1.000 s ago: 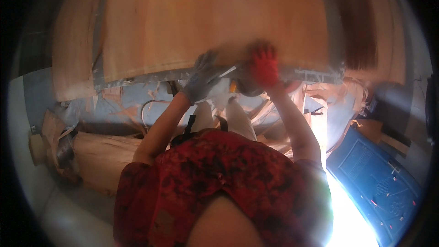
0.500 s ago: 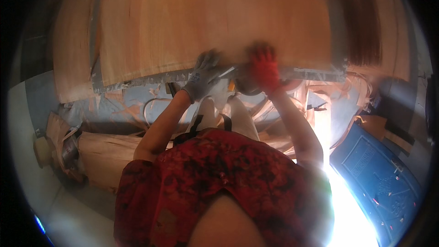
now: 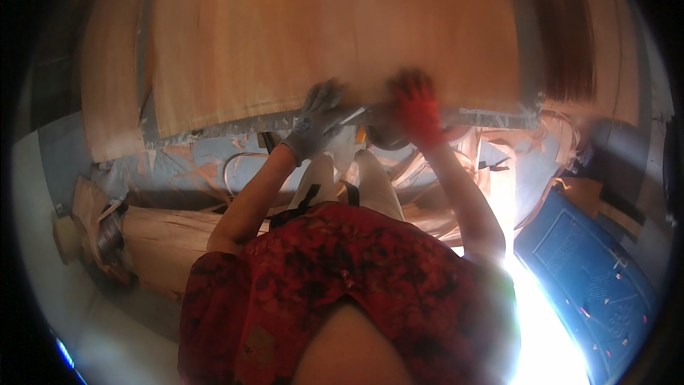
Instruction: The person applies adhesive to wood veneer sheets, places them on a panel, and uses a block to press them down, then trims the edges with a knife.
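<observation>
A wide sheet of reddish-brown wood veneer (image 3: 342, 28) lies on a table with a grey, paint-flecked front edge (image 3: 221, 129). On the sheet's near edge rests my left hand (image 3: 313, 117) in a grey glove, fingers stretched forward. By its thumb is a thin pale strip (image 3: 350, 116); whether the hand touches it I cannot tell. To the right, my right hand (image 3: 417, 107) wears a red glove with dark fingertips. Its fingers are spread flat over the veneer near the edge, slightly blurred.
More veneer (image 3: 110, 93) lies at the left, with a dark brown strip (image 3: 566, 36) at the right. Torn veneer scraps hang and lie below the table. Behind me on the left is a veneer stack (image 3: 167, 242); a blue plastic panel (image 3: 595, 278) stands at lower right.
The left hand has hardly moved. The right hand has shifted very slightly on the veneer, its fingers still spread.
</observation>
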Tool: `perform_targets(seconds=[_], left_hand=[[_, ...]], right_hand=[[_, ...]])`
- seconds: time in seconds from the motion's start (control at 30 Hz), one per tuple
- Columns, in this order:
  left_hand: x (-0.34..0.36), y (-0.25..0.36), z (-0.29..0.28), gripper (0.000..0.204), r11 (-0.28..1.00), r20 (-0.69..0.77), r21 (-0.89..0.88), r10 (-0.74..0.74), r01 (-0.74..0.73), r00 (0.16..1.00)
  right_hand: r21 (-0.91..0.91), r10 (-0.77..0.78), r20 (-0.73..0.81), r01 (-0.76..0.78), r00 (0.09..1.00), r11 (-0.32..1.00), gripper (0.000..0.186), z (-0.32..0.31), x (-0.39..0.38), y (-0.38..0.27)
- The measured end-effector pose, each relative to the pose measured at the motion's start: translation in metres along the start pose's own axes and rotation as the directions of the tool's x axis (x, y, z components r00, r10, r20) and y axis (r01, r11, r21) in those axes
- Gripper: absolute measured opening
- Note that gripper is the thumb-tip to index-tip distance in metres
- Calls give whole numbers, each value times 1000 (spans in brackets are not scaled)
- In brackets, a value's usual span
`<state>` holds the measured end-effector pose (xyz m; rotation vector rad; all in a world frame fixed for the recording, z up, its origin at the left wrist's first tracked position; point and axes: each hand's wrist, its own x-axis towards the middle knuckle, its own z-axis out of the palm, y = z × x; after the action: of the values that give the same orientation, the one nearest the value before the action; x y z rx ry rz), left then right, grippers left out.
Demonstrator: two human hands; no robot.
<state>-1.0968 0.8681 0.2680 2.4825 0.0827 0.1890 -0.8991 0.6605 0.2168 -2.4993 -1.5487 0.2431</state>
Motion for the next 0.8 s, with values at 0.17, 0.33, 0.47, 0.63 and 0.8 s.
perform_targets(seconds=[0.17,0.33,0.47,0.63,0.8], left_hand=[[1,-4,5,57,1000,6,5,21,-21,1000],[-3,-13,10,57,999,5,-28,16,-16,1000],[-2,-13,12,57,998,-2,-56,36,-36,999],[-2,-12,10,56,999,10,-45,21,-21,1000],[-1,-16,12,57,998,-5,-62,20,-20,1000]], right_hand=[[7,10,-22,-10,1000,1000,63,-2,-2,1],[-12,2,-7,-2,1000,1000,61,-3,1,7],[-28,-8,16,9,1000,1000,60,-12,6,6],[8,40,-176,-39,984,999,61,-21,54,32],[-145,355,-393,-438,848,887,63,-40,135,92]])
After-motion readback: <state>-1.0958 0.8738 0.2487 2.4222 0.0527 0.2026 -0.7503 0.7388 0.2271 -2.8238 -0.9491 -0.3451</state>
